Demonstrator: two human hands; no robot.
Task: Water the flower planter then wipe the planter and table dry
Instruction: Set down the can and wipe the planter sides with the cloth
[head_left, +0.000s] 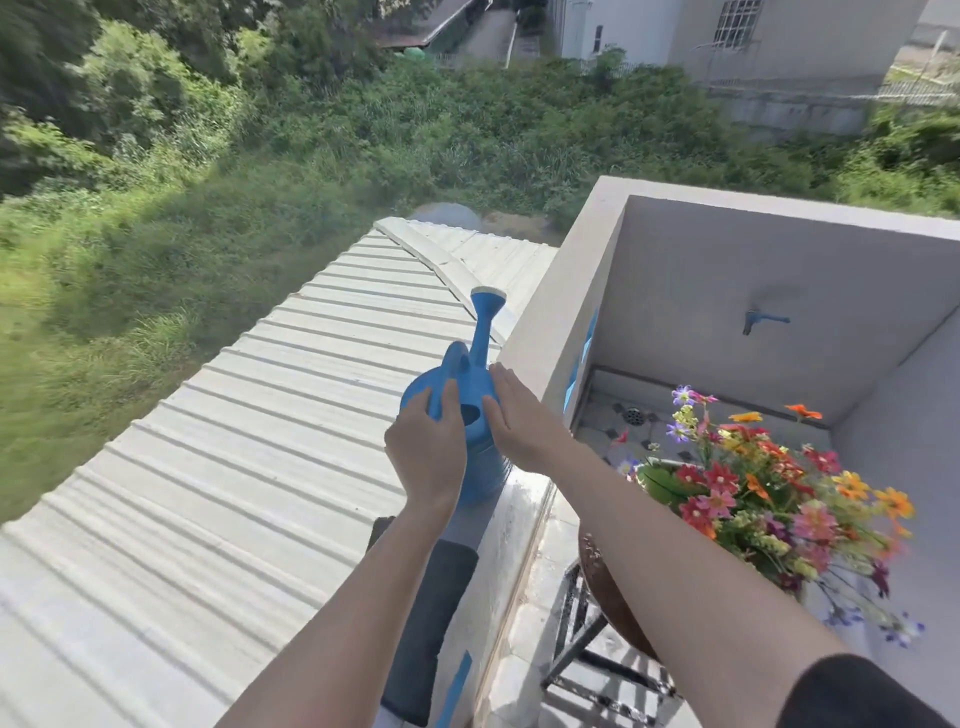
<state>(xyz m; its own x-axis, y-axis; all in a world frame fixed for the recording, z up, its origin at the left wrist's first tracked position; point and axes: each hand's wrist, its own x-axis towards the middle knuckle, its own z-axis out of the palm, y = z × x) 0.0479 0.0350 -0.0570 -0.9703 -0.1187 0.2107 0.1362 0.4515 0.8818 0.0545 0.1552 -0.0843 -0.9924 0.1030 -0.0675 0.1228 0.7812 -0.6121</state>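
Observation:
A blue watering can (475, 384) stands on top of the balcony wall (511, 519), its spout pointing away from me. My left hand (426, 452) is wrapped around the can's handle. Flat against the can's right side rests my right hand (514, 415), fingers straight. Down to the right, a brown planter (605, 587) full of red, orange, pink and purple flowers (753, 493) sits on a black metal table (576, 649). A dark grey cloth (431, 623) hangs over the wall below my left arm.
A corrugated white roof (234, 467) lies beyond the wall to the left, with grass further out. A blue tap (761, 319) sticks out of the grey wall at the balcony's far end, above a tiled floor with a drain (632, 414).

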